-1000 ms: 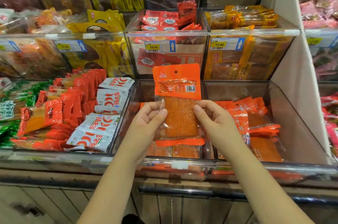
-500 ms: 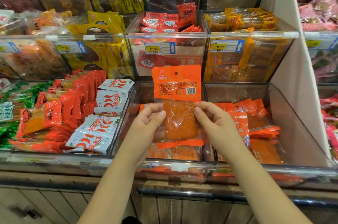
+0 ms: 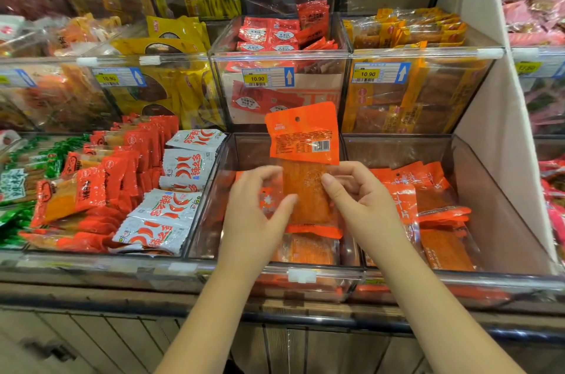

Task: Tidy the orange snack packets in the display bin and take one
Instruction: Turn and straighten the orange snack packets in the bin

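An orange snack packet (image 3: 304, 141) stands upright, slightly tilted, above the clear display bin (image 3: 211, 214), with its barcode side facing the camera. The right grip (image 3: 357, 199) pinches its right edge, thumb on the front. The left grip (image 3: 256, 211) is blurred at the packet's left edge, thumb tip against the wrapper; whether it holds is unclear. More orange packets (image 3: 308, 251) lie flat in the bin beneath. A pile of similar packets (image 3: 434, 196) sits in the neighbouring bin (image 3: 489, 190) to the right.

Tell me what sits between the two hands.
In the head view, the packet is held up between the left hand and the right hand, which pinches it. Whether the left hand grips it is too blurred to tell.
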